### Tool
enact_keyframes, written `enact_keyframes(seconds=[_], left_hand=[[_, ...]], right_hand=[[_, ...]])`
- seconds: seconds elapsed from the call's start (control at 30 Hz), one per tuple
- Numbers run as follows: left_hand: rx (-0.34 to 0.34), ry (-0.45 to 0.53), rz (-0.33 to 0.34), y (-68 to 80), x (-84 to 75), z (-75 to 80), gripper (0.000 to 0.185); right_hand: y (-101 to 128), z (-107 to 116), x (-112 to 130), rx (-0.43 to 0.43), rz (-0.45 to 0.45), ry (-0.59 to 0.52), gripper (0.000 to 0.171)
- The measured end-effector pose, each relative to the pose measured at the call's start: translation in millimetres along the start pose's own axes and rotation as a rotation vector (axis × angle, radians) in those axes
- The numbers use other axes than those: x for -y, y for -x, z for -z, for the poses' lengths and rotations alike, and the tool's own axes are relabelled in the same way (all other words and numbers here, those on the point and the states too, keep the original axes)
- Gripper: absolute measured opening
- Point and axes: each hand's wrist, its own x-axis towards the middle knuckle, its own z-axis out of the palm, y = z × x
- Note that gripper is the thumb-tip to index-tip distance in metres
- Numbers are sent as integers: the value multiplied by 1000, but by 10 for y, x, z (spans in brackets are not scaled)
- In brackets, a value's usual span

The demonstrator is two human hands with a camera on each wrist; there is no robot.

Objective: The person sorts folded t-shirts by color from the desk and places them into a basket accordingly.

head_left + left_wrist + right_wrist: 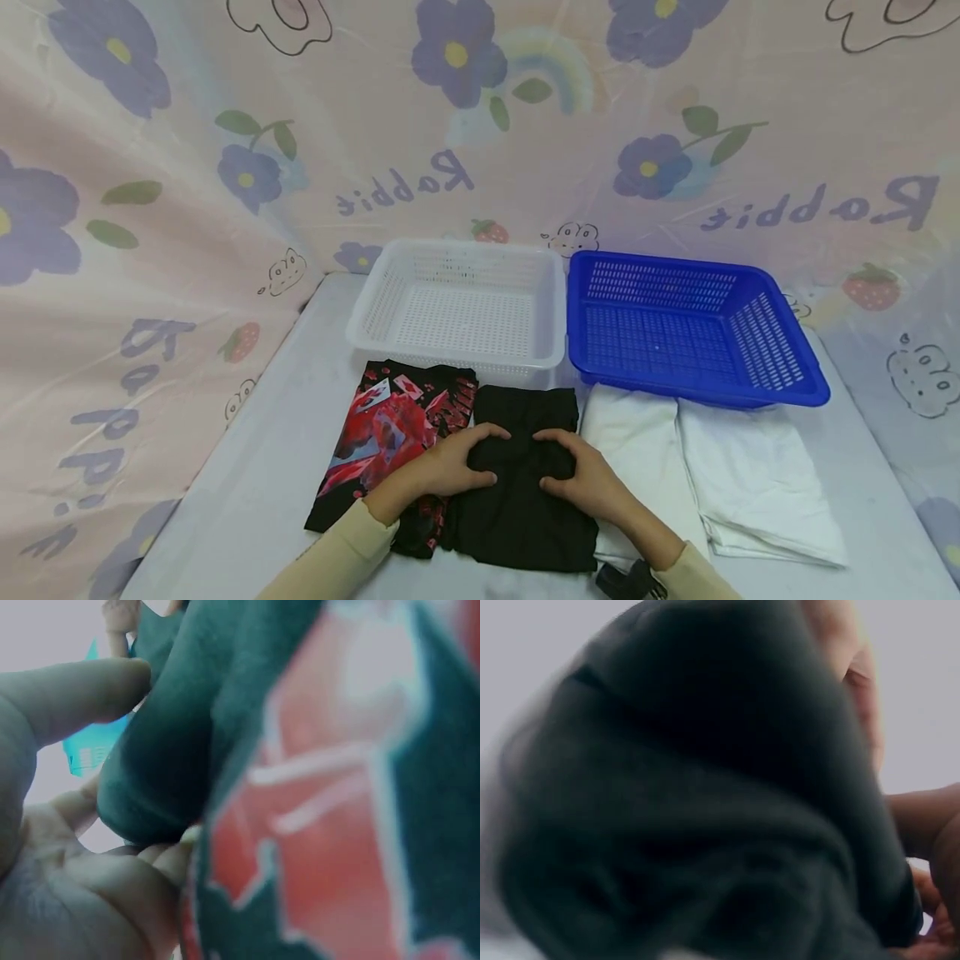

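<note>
Under my left hand [450, 467] and right hand [588, 482] the black garment [517, 508] is soft matt cloth, the printed shirt [390, 433] has a smoother red print, the white cloths [720, 475] look matt, and both baskets, white [457, 312] and blue [690, 329], are glossy perforated plastic.

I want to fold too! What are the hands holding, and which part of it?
Both the left hand and right hand grip the plain black garment at its bunched-up middle.
</note>
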Motion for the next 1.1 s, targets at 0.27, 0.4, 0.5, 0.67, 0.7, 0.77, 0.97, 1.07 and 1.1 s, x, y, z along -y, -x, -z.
enact_keyframes(seconds=[0.27,0.4,0.5,0.67,0.7,0.77,0.97,1.07,1.1], left_hand=[[20,120,1,-12,-24,17,52],[7,165,-16,22,-73,14,51],[-12,164,-21,55,-118,19,50],[-47,174,-40,112,-176,48,50],[-50,185,-47,122,-180,54,50],[-54,203,-51,140,-181,62,50],[-63,239,-46,184,-182,60,51],[-67,276,-63,195,-196,75,51],[-69,291,-73,197,-205,85,51]], right_hand=[[-45,80,-21,75,25,-86,53],[-6,131,13,113,16,-187,53],[36,176,39,127,26,-241,53],[116,239,86,136,39,-291,54],[130,248,98,137,41,-300,55],[151,261,118,139,45,-309,55],[195,287,180,136,42,-309,54],[214,322,221,132,42,-312,54],[219,338,237,131,45,-314,54]])
